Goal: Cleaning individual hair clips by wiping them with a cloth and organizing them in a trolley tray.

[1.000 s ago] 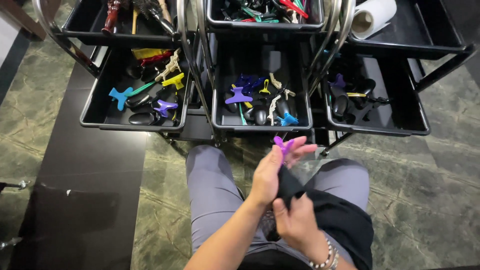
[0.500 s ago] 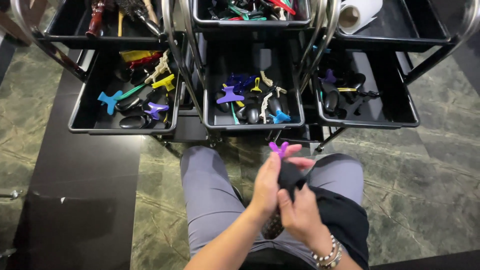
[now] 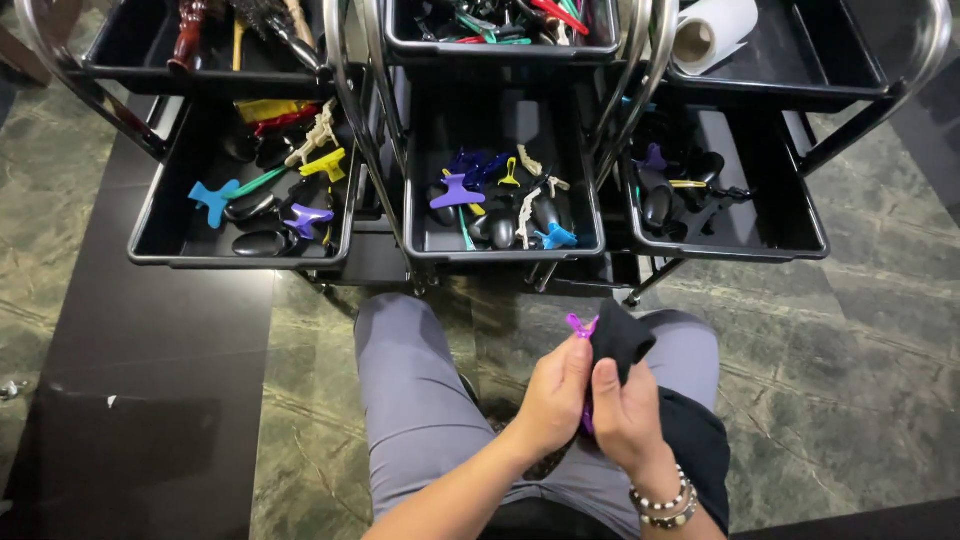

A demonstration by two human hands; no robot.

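Cloth [image 3: 622, 340], black, lies over the lap below the middle tray [image 3: 505, 245], pinched by the right hand [image 3: 628, 415], while the left hand [image 3: 555, 395] grips a purple clip [image 3: 580, 326] against it; a white roll [image 3: 712, 28] sits above that tray, to the right.

Seen from above, a seated person wears plain grey trousers [image 3: 420, 400], the fabric smooth over both thighs with light creasing near the knees. Both forearms are bare, with no sleeves in view. Just behind the right hand [image 3: 625, 420], two bracelets circle the wrist: a string of pale round beads [image 3: 660, 497] nearest that hand, and a darker beaded band [image 3: 672, 517] just behind it, farther from the right hand. The left hand [image 3: 552, 395], beside the right hand, carries no ring, watch or band that can be made out.
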